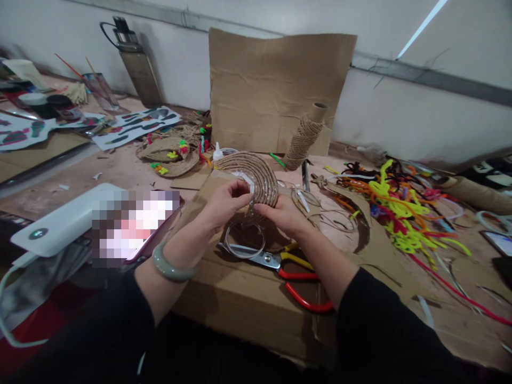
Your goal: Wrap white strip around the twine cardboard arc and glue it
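Observation:
A curved piece wound with rows of brown twine (256, 169) is held up over a cardboard box (224, 288). My left hand (230, 204) pinches its inner edge, where a white strip shows. With thumb on top, my right hand (282, 213) grips the piece's lower right end; its other fingers are hidden behind it. Just below the hands lie red-handled scissors (276, 261), blades pointing left, and a thin clear ring (262, 242) rests across the blades. Behind the piece stands a small white-nozzled bottle (217, 152), partly hidden.
A twine spool (304, 136) leans by an upright cardboard sheet (280, 80). Colourful pipe cleaners (392, 208) pile up at right. At left are a phone (138, 226), a white device with a cable (68, 218), twine-covered pieces (172, 154) and a tall bottle (138, 69).

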Demonstrator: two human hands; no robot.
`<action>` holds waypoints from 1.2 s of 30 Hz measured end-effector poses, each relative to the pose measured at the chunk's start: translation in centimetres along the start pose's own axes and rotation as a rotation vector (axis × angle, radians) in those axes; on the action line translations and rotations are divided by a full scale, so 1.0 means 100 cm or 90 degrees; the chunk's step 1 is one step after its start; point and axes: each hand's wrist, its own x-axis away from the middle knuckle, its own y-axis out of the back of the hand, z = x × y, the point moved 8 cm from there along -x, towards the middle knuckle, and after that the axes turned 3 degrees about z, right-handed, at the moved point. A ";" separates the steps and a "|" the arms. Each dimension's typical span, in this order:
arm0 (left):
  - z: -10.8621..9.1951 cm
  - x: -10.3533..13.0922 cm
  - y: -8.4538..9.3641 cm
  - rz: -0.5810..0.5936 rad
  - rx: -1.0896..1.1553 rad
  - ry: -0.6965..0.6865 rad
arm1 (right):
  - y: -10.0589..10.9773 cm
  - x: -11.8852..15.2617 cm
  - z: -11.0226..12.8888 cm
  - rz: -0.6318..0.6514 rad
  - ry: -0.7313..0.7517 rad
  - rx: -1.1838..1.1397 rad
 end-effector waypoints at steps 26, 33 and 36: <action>0.005 0.000 0.006 -0.057 0.141 0.031 | -0.005 -0.002 -0.001 0.049 0.019 0.015; 0.005 0.003 0.005 -0.067 0.110 0.015 | -0.002 -0.004 0.000 0.013 0.037 -0.008; 0.005 0.003 0.001 -0.052 0.139 0.018 | 0.000 -0.004 -0.001 0.000 0.029 -0.036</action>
